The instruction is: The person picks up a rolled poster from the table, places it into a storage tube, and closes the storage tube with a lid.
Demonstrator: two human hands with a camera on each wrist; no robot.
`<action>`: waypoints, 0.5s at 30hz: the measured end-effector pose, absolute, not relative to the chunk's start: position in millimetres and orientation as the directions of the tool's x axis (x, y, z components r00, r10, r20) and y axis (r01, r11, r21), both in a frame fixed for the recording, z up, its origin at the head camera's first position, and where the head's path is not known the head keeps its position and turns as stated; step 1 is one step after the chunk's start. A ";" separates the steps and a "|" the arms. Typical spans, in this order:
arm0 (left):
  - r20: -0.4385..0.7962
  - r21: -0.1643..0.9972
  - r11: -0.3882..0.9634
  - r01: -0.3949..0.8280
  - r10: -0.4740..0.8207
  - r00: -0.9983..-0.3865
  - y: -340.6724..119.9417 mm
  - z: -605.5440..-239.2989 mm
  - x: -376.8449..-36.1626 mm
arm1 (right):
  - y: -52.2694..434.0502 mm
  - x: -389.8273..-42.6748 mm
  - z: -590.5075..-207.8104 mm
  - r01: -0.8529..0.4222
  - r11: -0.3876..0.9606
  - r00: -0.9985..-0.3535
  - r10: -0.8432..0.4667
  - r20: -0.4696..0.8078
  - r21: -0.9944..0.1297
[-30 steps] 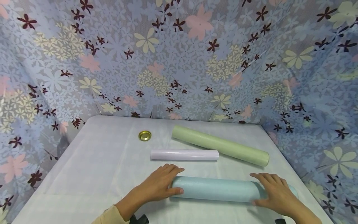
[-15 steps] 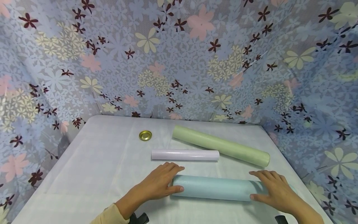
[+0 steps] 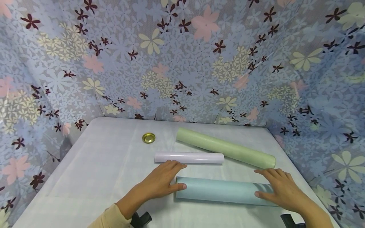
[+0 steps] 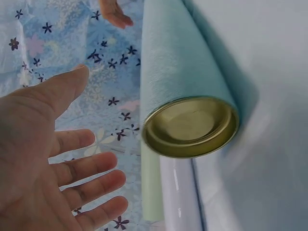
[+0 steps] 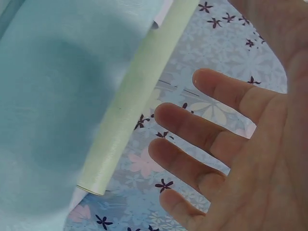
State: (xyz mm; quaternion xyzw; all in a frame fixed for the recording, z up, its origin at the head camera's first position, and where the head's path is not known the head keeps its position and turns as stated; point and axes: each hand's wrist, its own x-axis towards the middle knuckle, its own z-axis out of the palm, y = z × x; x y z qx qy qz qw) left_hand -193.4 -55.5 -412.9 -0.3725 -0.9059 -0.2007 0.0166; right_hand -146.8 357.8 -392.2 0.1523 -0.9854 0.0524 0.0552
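A light blue roll (image 3: 222, 191) lies crosswise on the white table (image 3: 94, 171) in front of me. My left hand (image 3: 161, 180) is at its left end, fingers straight and spread, thumb against the roll. In the left wrist view that hand (image 4: 53, 173) is open beside the roll's gold end cap (image 4: 190, 127). My right hand (image 3: 278, 186) lies flat over the roll's right end, fingers relaxed; the right wrist view shows the spread fingers (image 5: 207, 139) next to the blue roll (image 5: 48, 96).
A narrow white roll (image 3: 189, 157) lies just beyond my left hand. A green roll (image 3: 225, 148) lies aslant behind it. A loose gold cap (image 3: 149, 137) sits at the back left. Flowered curtain (image 3: 182, 63) closes in the table's back and sides.
Both hands have slid a little forward over the blue roll, and the roll has shifted slightly away from me. The other rolls and the cap have not moved.
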 end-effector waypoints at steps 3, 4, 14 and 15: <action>0.195 0.346 0.643 0.683 0.663 -0.723 -56.9 -407.3 -196.6 | 357.4 -149.5 -387.0 -0.307 0.948 -0.946 -0.295 0.134 -0.080; 0.198 0.343 0.645 0.683 0.661 -0.724 -57.5 -405.5 -197.9 | 357.7 -150.6 -385.1 -0.307 0.948 -0.946 -0.294 0.139 -0.081; 0.237 0.335 0.667 0.666 0.624 -0.744 -62.2 -387.0 -213.2 | 361.2 -171.4 -366.0 -0.339 0.937 -0.927 -0.317 0.201 -0.081; 0.238 0.331 0.669 0.665 0.623 -0.745 -62.2 -385.5 -215.3 | 361.1 -173.6 -364.2 -0.344 0.935 -0.923 -0.321 0.210 -0.083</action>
